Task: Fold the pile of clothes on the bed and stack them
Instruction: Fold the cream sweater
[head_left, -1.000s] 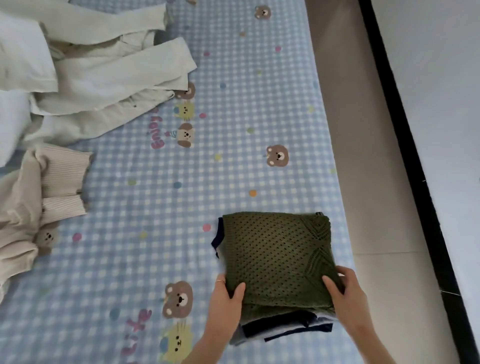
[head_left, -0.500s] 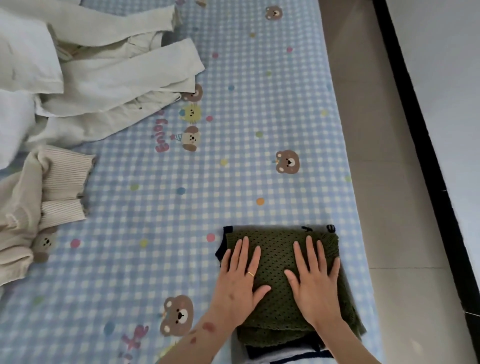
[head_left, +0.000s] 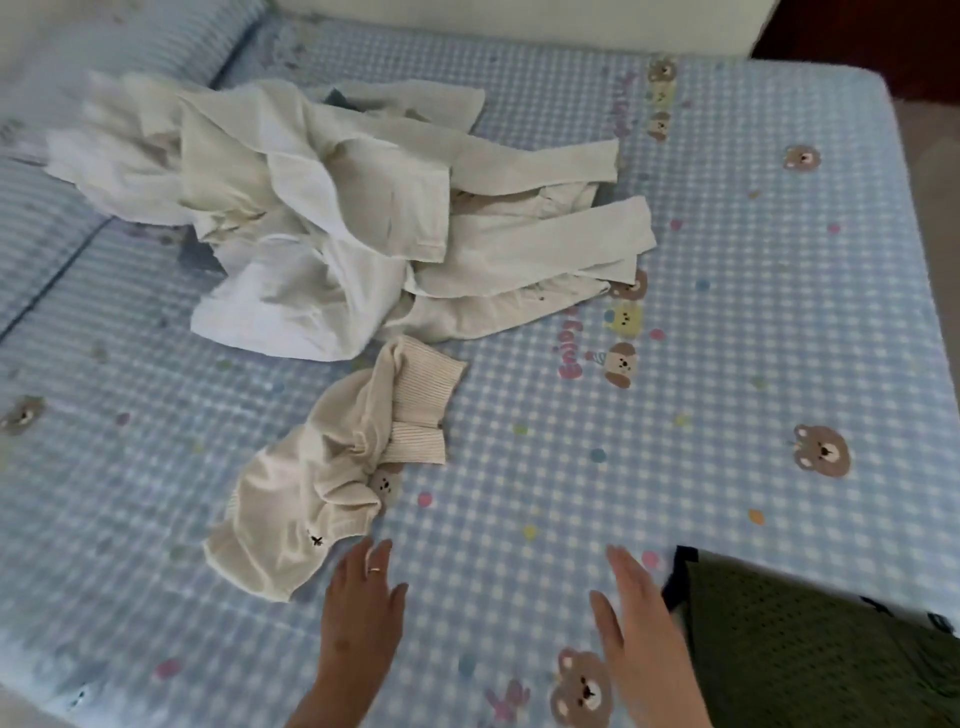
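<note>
Now that our hands have left the green sweater, we are holding left hand and right hand apart, fingers straight, over the bed near the cream sweater.

A folded knit top sits on a stack at the bed's near right corner. A crumpled sweater lies near centre-left, with a heap of unfolded clothes behind it, far left. Both hands, left hand and right hand, hover between sweater and stack.

Blue checked bear-print sheet
</note>
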